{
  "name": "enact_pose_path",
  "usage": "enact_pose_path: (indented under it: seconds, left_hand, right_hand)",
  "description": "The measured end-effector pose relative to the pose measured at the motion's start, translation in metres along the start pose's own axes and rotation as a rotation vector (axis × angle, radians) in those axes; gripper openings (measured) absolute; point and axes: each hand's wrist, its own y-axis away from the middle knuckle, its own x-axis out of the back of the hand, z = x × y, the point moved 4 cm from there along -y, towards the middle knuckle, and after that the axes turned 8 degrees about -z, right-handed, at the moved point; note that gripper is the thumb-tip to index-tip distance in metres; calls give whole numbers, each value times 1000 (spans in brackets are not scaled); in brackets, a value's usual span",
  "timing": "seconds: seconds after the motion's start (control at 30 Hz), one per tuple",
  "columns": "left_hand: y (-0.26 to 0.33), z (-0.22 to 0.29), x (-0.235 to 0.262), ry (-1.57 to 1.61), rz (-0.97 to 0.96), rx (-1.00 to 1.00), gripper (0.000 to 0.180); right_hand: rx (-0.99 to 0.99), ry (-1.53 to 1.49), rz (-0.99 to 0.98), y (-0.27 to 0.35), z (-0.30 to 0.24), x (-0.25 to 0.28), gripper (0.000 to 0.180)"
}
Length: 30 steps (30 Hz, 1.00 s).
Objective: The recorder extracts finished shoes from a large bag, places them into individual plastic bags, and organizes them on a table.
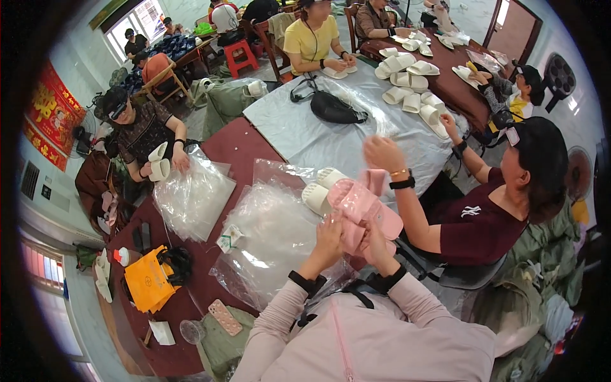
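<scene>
Close to my body, pink slide slippers [360, 207] are gripped between my two hands, with soles and straps overlapping. My left hand [328, 245] closes on their left side, while my right hand [380, 247] wraps the near right edge. Just beyond them sits a pair of cream slippers [316, 196], partly covered by the pink ones. To the left of my hands spreads a heap of clear plastic bags [267, 223]. A co-worker's blurred hand [384, 154] hovers past the slippers on the right.
Left on the dark red table [238, 149] lie more clear bags [191, 194], a yellow bag [149, 280], a phone [224, 318] and a plastic cup [191, 331]. Ahead, a black waist bag [334, 107] and many cream slippers [407, 79] rest on the pale sheet. Co-workers sit around.
</scene>
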Motion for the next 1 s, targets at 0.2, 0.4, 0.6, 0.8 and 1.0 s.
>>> enact_pose_path:
  seconds: [0.2, 0.4, 0.6, 0.8, 1.0]
  left_hand:
    - [-7, 0, 15, -78, 55, -12, 51]
    - [7, 7, 22, -59, 3, -119, 30]
    - [16, -21, 56, 298, 224, 100, 19]
    - [15, -32, 81, 369, 232, 337, 14]
    - [19, -53, 63, 287, 201, 201, 14]
  right_hand:
    - [-146, 203, -75, 15, 11, -23, 45]
    - [-246, -157, -171, 28, -5, -63, 47]
    - [-303, 245, -90, 10, -5, -25, 48]
    - [-296, 547, -89, 7, 12, -15, 44]
    - [-376, 254, -130, 2, 17, -1, 44]
